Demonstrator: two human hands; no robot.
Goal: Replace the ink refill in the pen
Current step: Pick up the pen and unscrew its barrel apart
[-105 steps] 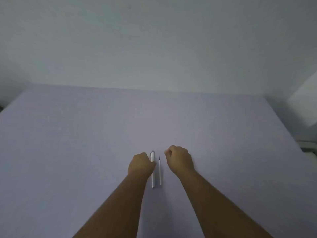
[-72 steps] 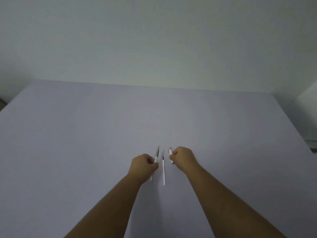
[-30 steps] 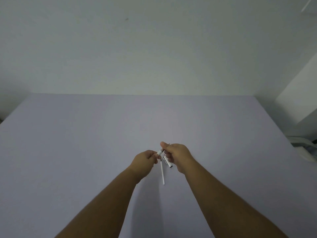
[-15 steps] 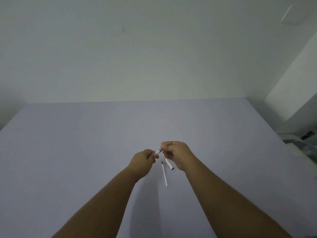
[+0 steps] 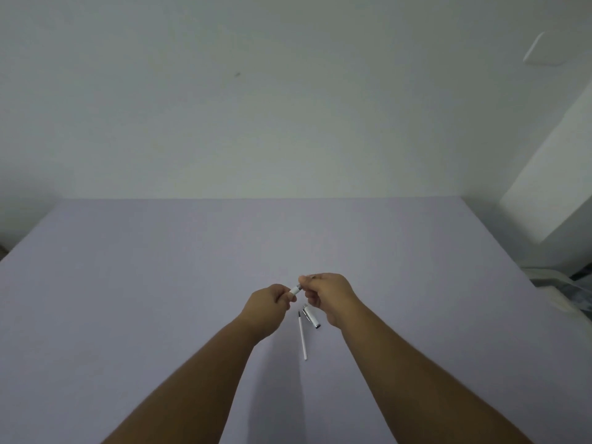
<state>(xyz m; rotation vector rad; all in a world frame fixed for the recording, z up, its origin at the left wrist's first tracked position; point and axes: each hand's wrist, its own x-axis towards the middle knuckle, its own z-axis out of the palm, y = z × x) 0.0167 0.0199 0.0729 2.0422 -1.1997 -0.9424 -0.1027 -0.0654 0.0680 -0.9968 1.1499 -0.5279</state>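
Note:
My left hand (image 5: 267, 304) and my right hand (image 5: 328, 291) both grip a white pen body (image 5: 295, 289) a little above the table, the left fist around its rear, the right fingertips on its dark front end. Only a short stretch of the pen shows between the hands. The white pen cap (image 5: 311, 316) with a metal clip sits under my right palm; whether it is held or lying on the table I cannot tell. A thin white ink refill (image 5: 302, 336) with a dark tip lies on the table between my forearms.
The pale lilac table (image 5: 160, 283) reaches to a plain wall at the back. Beyond the table's right edge are a white cabinet side (image 5: 557, 174) and some cluttered objects (image 5: 563, 290).
Both hands lifted the pen off the table and pulled its cap off; the right fingers then moved onto the pen's front end. The refill stayed lying on the table.

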